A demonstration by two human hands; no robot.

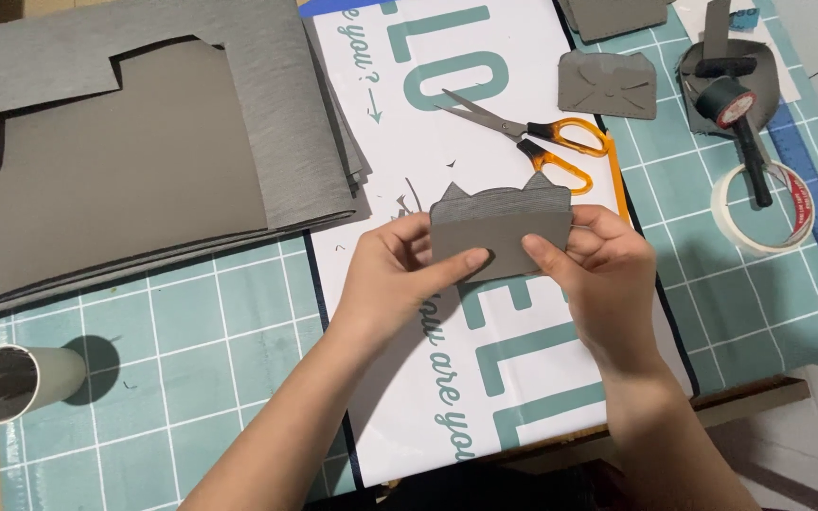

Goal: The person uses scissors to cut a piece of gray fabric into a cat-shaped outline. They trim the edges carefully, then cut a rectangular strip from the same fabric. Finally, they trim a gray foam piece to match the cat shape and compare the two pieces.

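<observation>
Grey cut piece [501, 225], folded, flat-sided with two small pointed tabs along its top edge, is being held up over the white printed sheet [485, 378] at the centre of the view. Left hand [398, 270] is pinching its lower left part, thumb lying across the front face. Right hand [606, 270] is pinching the right side, thumb pressing on the front near the lower edge. Both grips are closed on the piece, fingers behind it.

Orange-handled scissors [532, 134] are lying just beyond the piece on the white sheet, blades slightly parted and pointing up-left. Stack of large grey sheets [144, 142] is sitting at upper left, the top one showing a stepped cut-out. Teal gridded cutting mat [191, 341] is lying under everything. Another grey cut shape [608, 85] is resting at upper right, near a dark roller tool [736, 114]. White tape roll [764, 208] is lying just beside the roller's handle. Pale tube with grey strips [16, 378] is lying at the left edge.
</observation>
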